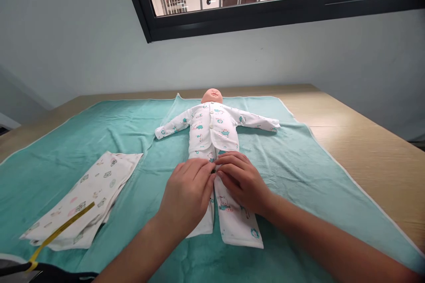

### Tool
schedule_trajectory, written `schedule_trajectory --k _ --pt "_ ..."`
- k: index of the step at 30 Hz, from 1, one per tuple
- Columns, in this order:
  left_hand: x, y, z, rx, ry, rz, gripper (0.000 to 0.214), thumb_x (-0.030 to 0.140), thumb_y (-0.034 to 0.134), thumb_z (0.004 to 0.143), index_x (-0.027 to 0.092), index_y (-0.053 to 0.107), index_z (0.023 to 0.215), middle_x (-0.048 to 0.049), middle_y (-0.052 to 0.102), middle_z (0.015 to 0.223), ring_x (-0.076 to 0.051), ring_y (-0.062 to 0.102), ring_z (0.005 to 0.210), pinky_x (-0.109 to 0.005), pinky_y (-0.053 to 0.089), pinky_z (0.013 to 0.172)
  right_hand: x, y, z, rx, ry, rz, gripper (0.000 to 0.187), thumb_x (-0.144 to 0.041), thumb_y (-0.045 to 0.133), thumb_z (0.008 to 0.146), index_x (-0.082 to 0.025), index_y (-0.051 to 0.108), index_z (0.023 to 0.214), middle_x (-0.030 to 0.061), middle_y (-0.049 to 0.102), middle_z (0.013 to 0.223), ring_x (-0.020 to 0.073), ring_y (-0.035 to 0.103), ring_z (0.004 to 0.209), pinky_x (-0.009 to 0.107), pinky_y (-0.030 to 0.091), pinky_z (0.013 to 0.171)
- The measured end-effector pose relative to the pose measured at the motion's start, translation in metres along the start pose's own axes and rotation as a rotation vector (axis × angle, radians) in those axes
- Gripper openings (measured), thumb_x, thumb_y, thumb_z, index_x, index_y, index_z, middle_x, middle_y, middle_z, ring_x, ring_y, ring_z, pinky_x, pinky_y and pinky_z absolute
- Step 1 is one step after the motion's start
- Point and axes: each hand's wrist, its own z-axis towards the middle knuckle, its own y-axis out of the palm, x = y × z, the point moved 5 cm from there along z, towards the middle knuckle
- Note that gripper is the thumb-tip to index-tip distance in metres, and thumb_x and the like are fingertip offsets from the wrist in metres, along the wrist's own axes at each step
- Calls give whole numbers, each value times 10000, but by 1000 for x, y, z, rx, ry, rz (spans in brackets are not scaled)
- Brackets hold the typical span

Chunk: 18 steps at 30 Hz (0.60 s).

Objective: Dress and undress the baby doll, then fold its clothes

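A baby doll [212,96] lies on its back in a white printed baby jacket [214,126], its sleeves spread to both sides. Below the jacket, white printed baby pants [241,230] cover the legs. At the crotch of the pants, my left hand [190,185] pinches the fabric with bent fingers. My right hand [244,181] is closed on the same spot from the other side, fingertips almost meeting the left ones. What lies exactly between the fingertips is mostly hidden.
A turquoise blanket [292,177] covers much of the wooden table [358,141]. To the left lies a folded printed cloth [89,190], with a yellow strap [63,232] in front of it. Behind the table are a wall and a black-framed window [239,22].
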Motion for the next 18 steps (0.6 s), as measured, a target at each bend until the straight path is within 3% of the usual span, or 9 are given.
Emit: schedule_trajectory --k 2,4,6,8,11,14,16,18 --pt "0 8 4 -36 47 27 299 236 473 978 146 574 1245 -130 632 1298 -269 548 1246 -454 459 1006 2 -4 1 23 9 -20 125 -94 554 907 -199 613 940 70 690 1112 203 600 1105 450 437 1041" --pt "2 19 1 -136 82 18 295 252 478 980 159 583 1239 -115 654 1276 -266 533 1286 -499 391 1106 3 -3 1 7 16 -40 144 -94 536 916 -199 615 976 73 693 1122 210 595 1137 476 407 1079" --pt "4 26 -5 -199 76 -41 213 234 474 981 177 640 1101 -62 732 1039 -216 652 1089 -511 338 1154 3 1 0 -53 11 -40 161 -101 515 932 -201 613 1011 58 714 1060 205 603 1140 488 378 1109" --pt "5 25 -11 -189 54 -126 209 197 460 977 182 658 912 2 703 763 -143 679 771 -477 350 1153 2 7 -2 -111 7 -21 174 -105 485 948 -199 607 1029 39 724 966 183 642 1058 479 372 1120" --pt "5 12 -15 -114 5 -273 256 185 474 967 191 626 761 42 614 585 -101 589 553 -325 529 902 -4 11 -5 -135 -13 18 174 -118 461 955 -190 599 1034 22 720 863 143 670 821 432 425 1080" --pt "-1 -3 -15 2 -77 -337 167 199 518 954 202 639 840 29 655 652 -111 606 589 -233 498 608 -17 12 -6 -180 -80 43 146 -121 462 939 -186 592 934 4 686 734 125 618 649 363 494 978" --pt "-2 -10 -16 74 -76 -329 117 175 529 943 200 643 928 -3 706 798 -129 655 719 -239 520 667 -27 14 -9 -254 -122 56 168 -114 458 924 -193 559 816 -9 633 649 117 565 581 320 514 895" --pt "0 -12 -20 85 -41 -333 151 137 522 933 199 642 1000 -46 721 1018 -153 675 939 -266 540 843 -37 18 -12 -328 -163 54 187 -132 466 912 -199 528 749 -8 608 625 121 546 577 295 514 801"
